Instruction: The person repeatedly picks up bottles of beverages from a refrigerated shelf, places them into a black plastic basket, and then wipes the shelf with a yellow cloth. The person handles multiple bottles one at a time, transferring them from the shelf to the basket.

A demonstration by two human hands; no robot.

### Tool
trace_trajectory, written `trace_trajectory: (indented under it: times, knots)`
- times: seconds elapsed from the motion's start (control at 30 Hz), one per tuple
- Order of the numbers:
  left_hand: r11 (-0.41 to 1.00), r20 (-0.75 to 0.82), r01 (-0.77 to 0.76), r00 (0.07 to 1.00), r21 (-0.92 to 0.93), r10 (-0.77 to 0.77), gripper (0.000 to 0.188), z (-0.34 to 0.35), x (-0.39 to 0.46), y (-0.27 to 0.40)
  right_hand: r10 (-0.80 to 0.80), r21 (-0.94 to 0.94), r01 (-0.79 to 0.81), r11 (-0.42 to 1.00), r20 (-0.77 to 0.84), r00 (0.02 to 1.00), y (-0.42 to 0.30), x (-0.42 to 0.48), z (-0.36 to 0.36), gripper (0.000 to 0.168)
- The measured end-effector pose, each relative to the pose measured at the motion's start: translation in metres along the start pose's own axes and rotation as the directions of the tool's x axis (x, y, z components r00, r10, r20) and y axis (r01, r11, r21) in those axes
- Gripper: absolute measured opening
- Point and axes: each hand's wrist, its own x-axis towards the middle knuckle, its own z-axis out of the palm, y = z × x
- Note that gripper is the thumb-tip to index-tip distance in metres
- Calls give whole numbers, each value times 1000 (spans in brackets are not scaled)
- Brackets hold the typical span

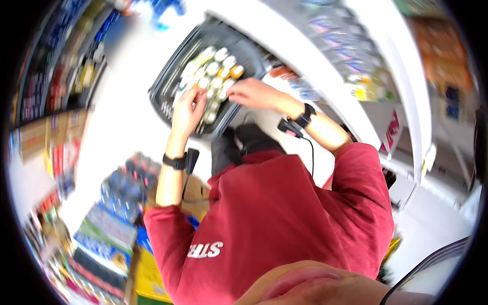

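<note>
A dark grey plastic basket with slotted walls stands in front of me, tilted in the view. Inside lie many small bottles with white caps, a few of them with orange parts; motion blur hides their details. My left hand is over the basket's near left part, thumb and bent fingers apart, with nothing visible between them. Over the near right side hangs my right hand, its fingers slightly bent and pointing left at the bottles. Whether its fingertips touch or hold a bottle is too blurred to tell.
White shelves with packaged goods run close along my right. Stocked shelves stand at the far left, above cardboard boxes. Packs of bottles and a yellow crate are at my lower left. Wrist devices trail cables.
</note>
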Motion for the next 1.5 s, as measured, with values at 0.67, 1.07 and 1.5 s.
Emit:
trace_trajectory:
  times: [0.67, 1.07, 1.5]
  knots:
    - [441, -18, -844, 469, -305, 883, 6, 230, 121, 455, 446, -385, -878, 283, -758, 476, -160, -526, -413, 29]
    - [781, -49, -609, 792, -141, 609, 9, 256, 129, 470, 343, 19, -999, -49, -939, -34, -31, -692, -587, 68]
    - [827, -6, -552, 832, -104, 555, 8, 260, 132, 474, 88, -158, -987, -12, -984, 156, 6, -692, -593, 51]
